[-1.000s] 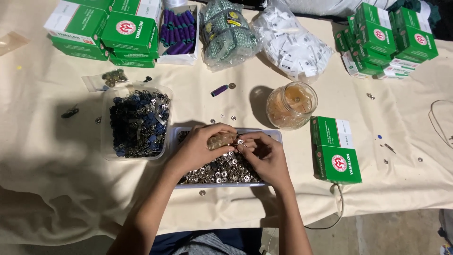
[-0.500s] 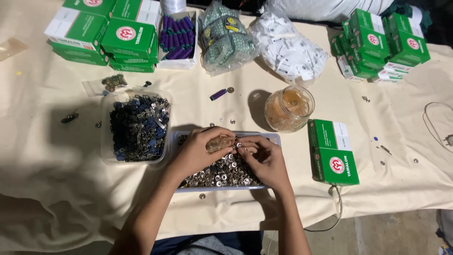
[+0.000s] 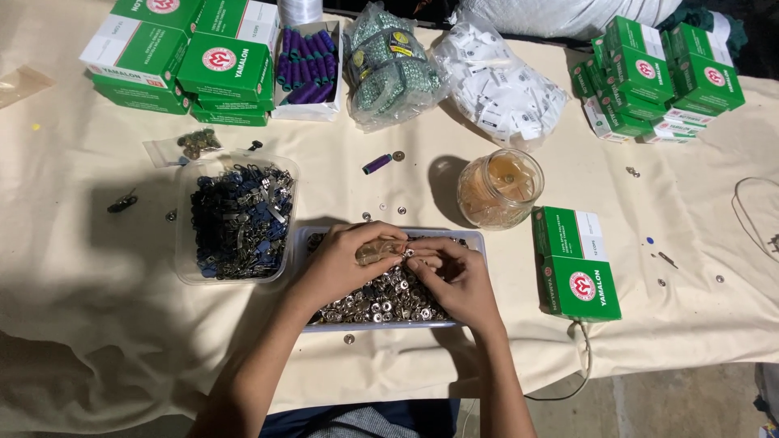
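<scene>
Both hands meet over a clear rectangular plastic tray point(image 3: 479, 240) heaped with small silver metal rings. Left hand point(image 3: 345, 264) pinches a small clear plastic packet point(image 3: 375, 252); right hand point(image 3: 458, 280) feeds it. Tray remains nearly full; left of it, a clear tub of dark blue clips point(image 3: 235, 212).

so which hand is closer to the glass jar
Right. The right hand lies over the tray's right part, just below and left of the glass jar; the left hand is farther left.
</scene>
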